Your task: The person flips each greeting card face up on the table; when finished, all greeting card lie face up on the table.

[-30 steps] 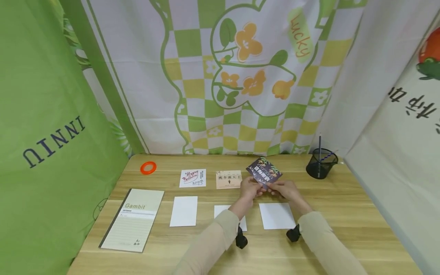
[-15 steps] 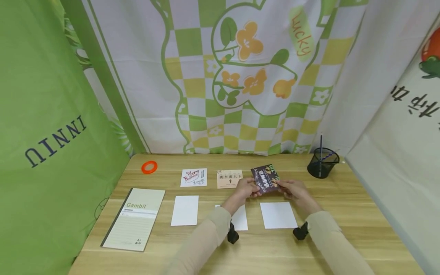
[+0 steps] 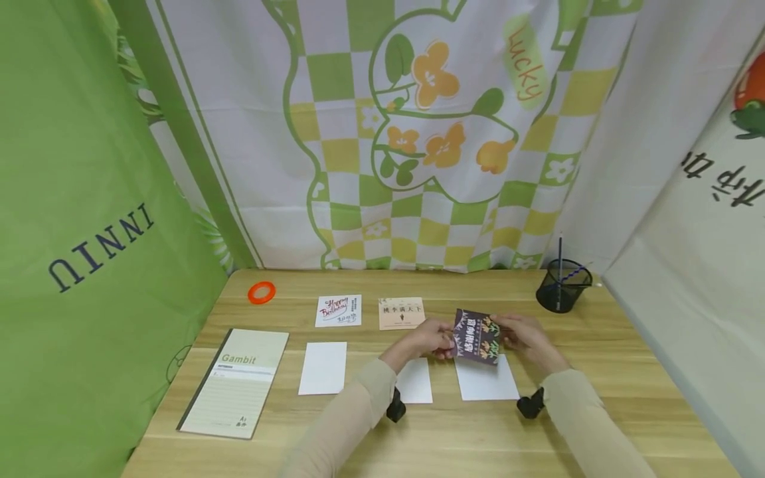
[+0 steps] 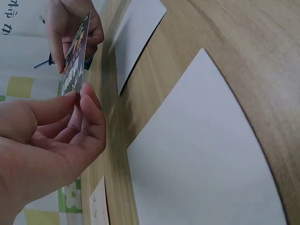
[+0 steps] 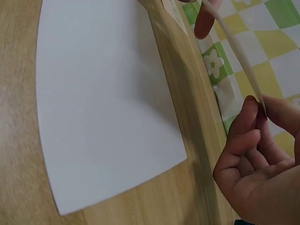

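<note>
A dark purple card point(image 3: 476, 337) with pale lettering and orange-green leaves is held up between both hands. My left hand point(image 3: 429, 337) pinches its left edge, thumb against fingers, as the left wrist view also shows. On the opposite edge my right hand point(image 3: 527, 337) grips it between thumb and fingertips; in the right wrist view the card point(image 5: 240, 58) appears nearly edge-on. Below it lies a blank white square card point(image 3: 489, 384), partly covered in the head view. Another white card point(image 3: 416, 382) lies beside my left forearm, which hides part of it.
A "Happy Birthday" card point(image 3: 339, 311) and a cream card point(image 3: 401, 313) lie toward the back. Another white card point(image 3: 323, 368) is nearer, with a Gambit notebook point(image 3: 236, 383) at left. An orange ring point(image 3: 261, 293) and a black mesh pen cup point(image 3: 563, 287) stand near the rear corners.
Both hands have brought the purple card nearer to me and slightly right, over the white square card. It has turned so its lettering runs vertically, and the hands are farther apart.
</note>
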A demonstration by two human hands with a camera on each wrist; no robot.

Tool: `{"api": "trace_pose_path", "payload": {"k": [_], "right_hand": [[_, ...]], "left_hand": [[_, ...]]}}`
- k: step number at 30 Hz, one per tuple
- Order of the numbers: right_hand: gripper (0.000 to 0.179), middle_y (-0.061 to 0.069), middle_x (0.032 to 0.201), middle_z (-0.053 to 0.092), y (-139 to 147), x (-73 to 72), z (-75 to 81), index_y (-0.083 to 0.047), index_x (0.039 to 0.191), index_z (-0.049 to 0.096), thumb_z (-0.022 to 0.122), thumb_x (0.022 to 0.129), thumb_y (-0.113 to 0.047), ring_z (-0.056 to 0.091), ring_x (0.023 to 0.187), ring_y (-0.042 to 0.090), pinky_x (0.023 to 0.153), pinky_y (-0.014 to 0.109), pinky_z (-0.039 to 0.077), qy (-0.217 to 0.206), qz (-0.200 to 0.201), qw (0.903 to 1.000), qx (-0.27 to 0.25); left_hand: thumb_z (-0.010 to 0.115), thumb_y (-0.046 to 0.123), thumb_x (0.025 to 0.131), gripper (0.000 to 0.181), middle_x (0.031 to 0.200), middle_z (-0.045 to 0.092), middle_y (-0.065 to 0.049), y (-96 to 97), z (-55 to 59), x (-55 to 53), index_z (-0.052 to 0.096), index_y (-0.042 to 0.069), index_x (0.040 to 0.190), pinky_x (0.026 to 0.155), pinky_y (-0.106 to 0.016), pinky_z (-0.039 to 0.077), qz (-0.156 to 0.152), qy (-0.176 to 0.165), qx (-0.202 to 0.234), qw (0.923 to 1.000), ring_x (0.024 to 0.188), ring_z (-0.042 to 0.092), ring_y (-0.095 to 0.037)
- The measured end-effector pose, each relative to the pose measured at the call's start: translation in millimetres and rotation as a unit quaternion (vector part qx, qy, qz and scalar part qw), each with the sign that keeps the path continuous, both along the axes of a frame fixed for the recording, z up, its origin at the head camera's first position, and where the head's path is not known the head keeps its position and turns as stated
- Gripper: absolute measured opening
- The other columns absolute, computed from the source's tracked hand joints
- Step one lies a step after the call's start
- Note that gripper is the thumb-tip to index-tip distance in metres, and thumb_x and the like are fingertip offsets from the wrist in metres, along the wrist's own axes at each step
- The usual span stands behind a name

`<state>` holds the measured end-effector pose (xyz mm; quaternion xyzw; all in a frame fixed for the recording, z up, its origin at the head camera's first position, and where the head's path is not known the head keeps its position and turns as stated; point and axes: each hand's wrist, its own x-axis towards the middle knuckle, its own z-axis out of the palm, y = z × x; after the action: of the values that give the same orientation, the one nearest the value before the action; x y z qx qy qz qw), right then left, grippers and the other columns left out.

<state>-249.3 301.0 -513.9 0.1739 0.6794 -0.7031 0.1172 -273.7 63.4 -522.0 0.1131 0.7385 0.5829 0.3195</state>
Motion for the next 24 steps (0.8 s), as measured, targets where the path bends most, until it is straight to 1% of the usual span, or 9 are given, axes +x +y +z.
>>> {"api": "trace_pose_path", "payload": {"k": [3, 5, 7, 9, 10, 12, 16, 20, 24], "right_hand": [[0.009, -0.003, 0.07, 0.061, 3.2, 0.8, 0.8, -0.012, 0.087, 0.067, 0.063, 0.094, -0.015, 0.051, 0.059, 0.005, 0.051, 0.017, 0.043, -0.006, 0.009, 0.9999, -0.011], [0.008, -0.003, 0.071, 0.061, 4.6, 1.0, 1.9, -0.007, 0.095, 0.067, 0.062, 0.094, -0.014, 0.05, 0.059, 0.004, 0.051, 0.017, 0.041, -0.006, 0.02, 0.9997, -0.015], [0.02, -0.002, 0.074, 0.063, 5.9, 1.2, 2.8, 0.0, 0.109, 0.063, 0.062, 0.094, -0.013, 0.051, 0.061, 0.004, 0.051, 0.017, 0.041, -0.002, 0.037, 0.9992, -0.013], [0.032, -0.002, 0.077, 0.065, 6.5, 1.7, 3.4, 0.007, 0.119, 0.058, 0.063, 0.093, -0.011, 0.055, 0.065, 0.005, 0.053, 0.017, 0.045, 0.001, 0.045, 0.999, -0.008], [0.036, -0.001, 0.078, 0.066, 6.6, 2.0, 3.7, 0.009, 0.123, 0.055, 0.062, 0.093, -0.01, 0.058, 0.066, 0.005, 0.055, 0.017, 0.047, 0.007, 0.053, 0.9985, -0.01], [0.034, 0.001, 0.08, 0.068, 6.3, 2.8, 4.0, 0.011, 0.123, 0.053, 0.06, 0.094, -0.006, 0.063, 0.069, 0.008, 0.06, 0.017, 0.052, 0.014, 0.048, 0.9983, -0.03], [0.021, 0.005, 0.081, 0.07, 3.9, 4.3, 4.3, 0.011, 0.115, 0.053, 0.054, 0.096, 0.001, 0.07, 0.073, 0.013, 0.069, 0.022, 0.057, 0.028, 0.015, 0.9954, -0.09], [0.022, 0.007, 0.082, 0.071, -0.1, 5.5, 3.6, 0.012, 0.116, 0.051, 0.052, 0.096, 0.003, 0.071, 0.074, 0.016, 0.074, 0.026, 0.057, 0.027, -0.012, 0.9935, -0.11], [0.017, 0.007, 0.082, 0.071, -4.7, 5.1, 1.1, 0.009, 0.112, 0.053, 0.053, 0.095, 0.004, 0.071, 0.074, 0.017, 0.077, 0.029, 0.057, 0.022, -0.036, 0.9932, -0.108]], "left_hand": [[0.056, -0.007, 0.09, 0.037, 0.078, 0.066, -0.013, -0.8, 3.1, -2.0, 0.057, -0.006, 0.127, 0.055, -0.023, 0.053, 0.025, 0.02, -0.014, 0.9994, 0.06, 0.058, -0.016], [0.057, -0.005, 0.09, 0.029, 0.077, 0.066, -0.011, -0.7, 2.6, -4.2, 0.064, -0.005, 0.119, 0.055, -0.023, 0.053, 0.065, 0.037, -0.016, 0.9971, 0.06, 0.058, -0.014], [0.059, -0.003, 0.09, 0.022, 0.079, 0.066, -0.008, -0.8, 1.1, -6.5, 0.068, -0.004, 0.11, 0.056, -0.022, 0.054, 0.115, 0.043, -0.01, 0.9924, 0.06, 0.058, -0.013], [0.06, -0.002, 0.09, 0.02, 0.081, 0.066, -0.008, -0.7, -0.5, -8.8, 0.069, -0.003, 0.108, 0.056, -0.021, 0.054, 0.162, 0.031, 0.014, 0.9862, 0.06, 0.057, -0.012], [0.061, -0.001, 0.089, 0.021, 0.082, 0.067, -0.009, -0.8, -1.3, -9.7, 0.067, -0.003, 0.11, 0.056, -0.021, 0.054, 0.181, 0.02, 0.032, 0.9828, 0.06, 0.058, -0.012], [0.061, -0.001, 0.089, 0.03, 0.084, 0.068, -0.012, -0.3, -2.4, -11.1, 0.061, -0.004, 0.119, 0.055, -0.02, 0.053, 0.207, -0.003, 0.07, 0.9758, 0.059, 0.059, -0.012], [0.063, -0.003, 0.087, 0.054, 0.087, 0.068, -0.017, 4.3, -4.0, -9.9, 0.043, -0.004, 0.137, 0.052, -0.019, 0.052, 0.223, -0.031, 0.126, 0.9661, 0.058, 0.062, -0.013], [0.065, -0.006, 0.084, 0.058, 0.082, 0.068, -0.014, 12.6, -7.7, -4.8, 0.043, -0.002, 0.137, 0.048, -0.019, 0.049, 0.232, -0.017, 0.113, 0.9661, 0.057, 0.061, -0.013], [0.065, -0.008, 0.083, 0.058, 0.079, 0.068, -0.013, 19.5, -9.8, 0.0, 0.045, -0.001, 0.137, 0.049, -0.019, 0.05, 0.233, -0.006, 0.107, 0.9665, 0.058, 0.062, -0.013]]}}
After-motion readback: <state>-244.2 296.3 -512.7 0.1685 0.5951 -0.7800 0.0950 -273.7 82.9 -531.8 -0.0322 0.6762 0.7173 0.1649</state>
